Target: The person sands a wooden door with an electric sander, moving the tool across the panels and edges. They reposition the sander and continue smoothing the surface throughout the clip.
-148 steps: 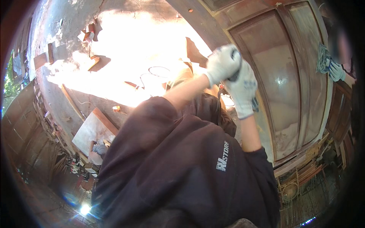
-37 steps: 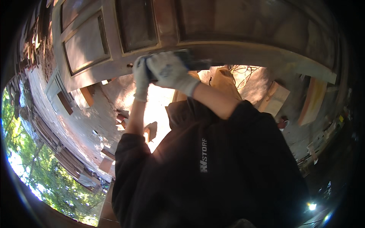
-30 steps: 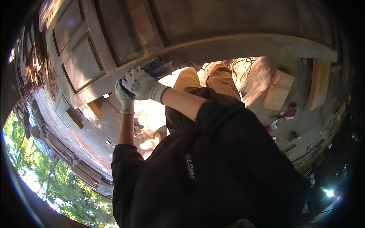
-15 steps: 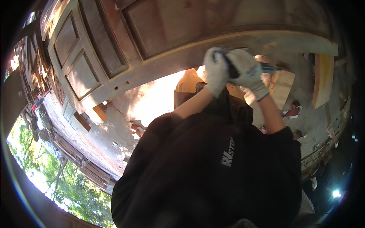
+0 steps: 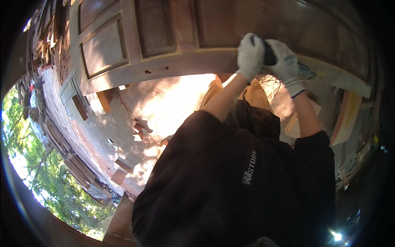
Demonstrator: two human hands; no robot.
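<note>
A brown wooden panel door (image 5: 181,57) lies across the top of the view, its near edge toward me. My left hand (image 5: 250,57), in a white glove, is closed around the front of a handheld power tool (image 5: 270,52). Also gloved in white, my right hand (image 5: 284,61) grips the tool's rear part from the right. Between the gloves a black part of the tool shows, and a blue-grey end (image 5: 305,71) sticks out beyond my right hand. Both hands are over the door's near rail; the tool's underside is hidden.
Pale timber supports stand under the door at right (image 5: 347,117) and left (image 5: 101,103). A small framed panel (image 5: 72,94) leans by the left one. A cable (image 5: 272,82) hangs below my hands. Wood offcuts (image 5: 142,126) litter the floor; stacked planks (image 5: 78,171) lie far left.
The whole view has turned and shifted, so the door sits differently in it. My hands still grip the tool over the near rail, and more of the black part shows between them.
</note>
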